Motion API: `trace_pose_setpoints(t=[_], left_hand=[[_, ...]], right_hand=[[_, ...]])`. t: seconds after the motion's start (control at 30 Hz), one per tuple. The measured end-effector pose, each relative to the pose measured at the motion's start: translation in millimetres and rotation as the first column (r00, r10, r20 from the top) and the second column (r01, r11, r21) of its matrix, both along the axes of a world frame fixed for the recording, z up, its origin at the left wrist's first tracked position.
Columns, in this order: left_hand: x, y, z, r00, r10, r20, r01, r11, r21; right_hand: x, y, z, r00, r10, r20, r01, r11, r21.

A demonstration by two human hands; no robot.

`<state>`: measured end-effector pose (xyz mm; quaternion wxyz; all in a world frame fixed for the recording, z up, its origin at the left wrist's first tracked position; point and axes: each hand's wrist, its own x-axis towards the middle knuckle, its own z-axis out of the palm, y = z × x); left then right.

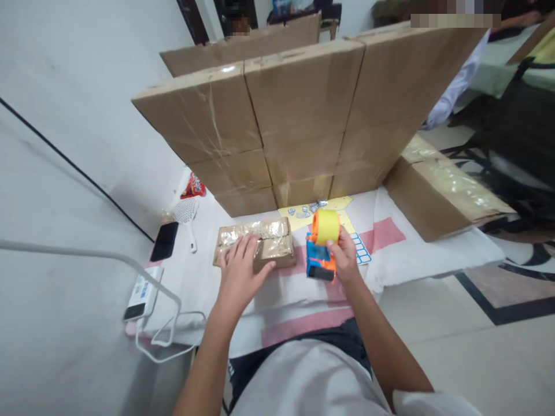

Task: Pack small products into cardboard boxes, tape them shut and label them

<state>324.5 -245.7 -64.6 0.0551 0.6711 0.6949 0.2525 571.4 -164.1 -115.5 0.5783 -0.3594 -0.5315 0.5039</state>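
A small cardboard box (277, 245), its top covered in shiny clear tape, lies on the cloth-covered table in front of me. My left hand (245, 263) rests on its left part, fingers stretched out and thumb apart. To the right of the box, my right hand (344, 254) is closed around a tape dispenser (318, 254), blue and orange, with a wide yellow roll of tape (327, 226) on it. The dispenser is held just above the table, apart from the box. My right fingers are partly hidden behind it.
Tall stacked cardboard boxes (303, 104) wall off the back. Another taped carton (442, 190) sits at the right edge. On the left lie a white slotted spoon (187, 216), a black phone (165, 241), a white power bank (143, 294) and a white cable (167, 341). Yellow printed paper (299, 219) lies behind the dispenser.
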Motion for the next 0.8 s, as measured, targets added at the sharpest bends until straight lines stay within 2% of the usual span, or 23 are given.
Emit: trace_pose_setpoints(t=[0.1, 0.17, 0.27, 0.37, 0.47, 0.53, 0.63, 0.7, 0.8], left_hand=[[34.3, -14.5, 4.4, 0.960, -0.077, 0.268, 0.066, 0.997, 0.047], [60.7, -23.7, -3.3, 0.851, -0.123, 0.511, 0.144, 0.990, -0.001], [89.8, -31.7, -19.8, 0.655, -0.046, 0.755, 0.177, 0.980, -0.094], [98.3, -33.3, -20.5, 0.550, -0.008, 0.835, 0.139, 0.987, -0.081], [99.7, -33.0, -4.9, 0.506, -0.059, 0.861, 0.148, 0.989, -0.020], [104.5, -33.9, 3.7, 0.454, -0.045, 0.890, 0.260, 0.962, -0.084], [115.7, -40.3, 4.1, 0.368, 0.093, 0.925, 0.423, 0.870, -0.255], [121.7, -48.3, -1.3, 0.343, 0.140, 0.929, 0.443, 0.848, -0.291], [125.9, -63.8, -10.8, 0.330, 0.157, 0.931, 0.414, 0.862, -0.292]], right_hand=[[-13.5, -23.6, 4.2, 0.994, 0.080, 0.070, -0.083, 0.996, 0.033], [-18.1, -38.0, 5.4, 0.983, 0.133, 0.123, -0.142, 0.987, 0.069], [-17.2, -50.4, 2.5, 0.967, 0.105, 0.231, -0.135, 0.984, 0.118], [-9.7, -50.5, -3.1, 0.942, -0.029, 0.335, -0.048, 0.975, 0.218], [-0.5, -47.7, -7.5, 0.925, -0.083, 0.371, -0.047, 0.943, 0.329], [5.5, -48.3, -8.5, 0.942, -0.124, 0.313, 0.029, 0.956, 0.291], [13.9, -50.8, -4.2, 0.948, -0.248, 0.201, 0.208, 0.957, 0.201], [17.6, -50.6, 3.6, 0.932, -0.324, 0.159, 0.295, 0.938, 0.183], [15.8, -47.9, 18.5, 0.908, -0.408, 0.097, 0.401, 0.912, 0.085]])
